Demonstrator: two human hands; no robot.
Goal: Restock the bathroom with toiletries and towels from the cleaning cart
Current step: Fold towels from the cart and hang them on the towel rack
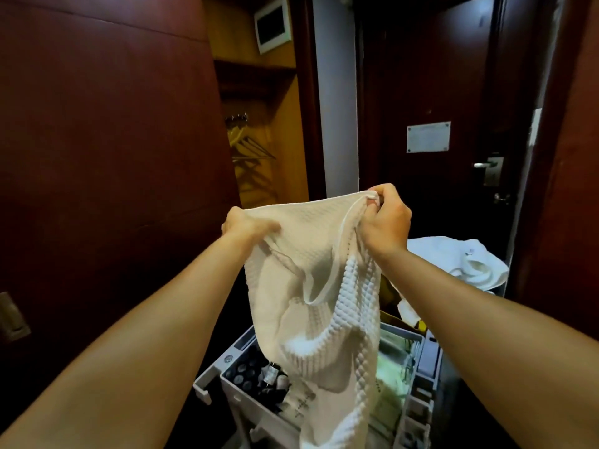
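While both hands hold a white waffle-weave towel point(311, 270) up at frame centre, above the cleaning cart point(421, 351), the left hand point(246, 226) grips one top corner and the right hand point(384, 218) pinches the other; unfolding seems underway, carrying to the bathroom next.

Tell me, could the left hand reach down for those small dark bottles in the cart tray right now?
Probably not at once. The left hand grips the top edge of the white waffle-weave cloth, as does the right hand. The cloth hangs beside the dark bottles in the cart tray; free of it, the way looks open.
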